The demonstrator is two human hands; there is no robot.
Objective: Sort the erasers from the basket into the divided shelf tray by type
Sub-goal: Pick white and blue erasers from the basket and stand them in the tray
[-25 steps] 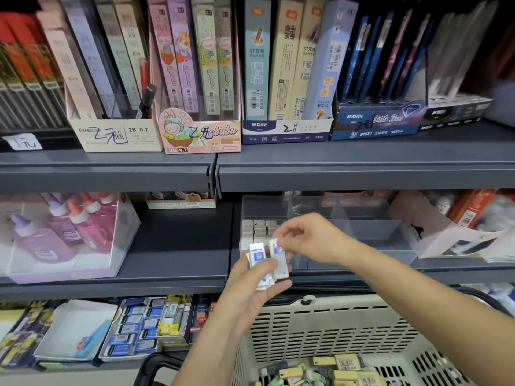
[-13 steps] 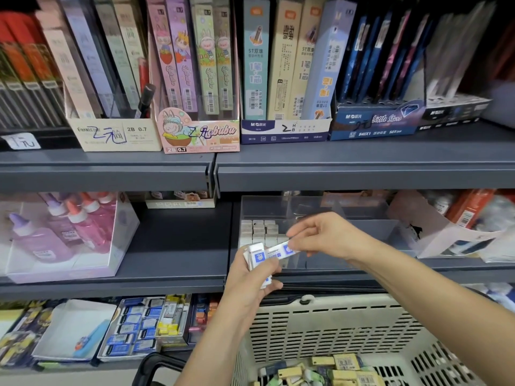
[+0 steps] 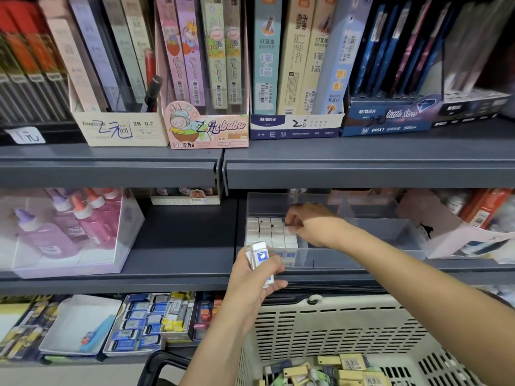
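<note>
A clear divided shelf tray [image 3: 370,247] stands on the middle shelf. Its left compartment holds several white erasers [image 3: 264,232] packed upright in rows. My right hand [image 3: 312,224] reaches into that compartment and pinches a white eraser [image 3: 291,228] at the right edge of the rows. My left hand [image 3: 255,285] is just in front of the tray and grips a small stack of white erasers with blue labels [image 3: 260,259]. Below, the cream basket [image 3: 334,321] holds several mixed erasers [image 3: 328,371], yellow, green and blue.
The tray's right compartments look bare. A clear box of pink glue bottles [image 3: 64,232] stands at the left of the same shelf. Pencil-lead display boxes [image 3: 206,79] fill the shelf above. Trays of small stationery [image 3: 145,321] lie on the lower shelf.
My right hand took one eraser from the stack in my left hand and carried it up and back into the tray's left compartment. My left hand stayed in place.
</note>
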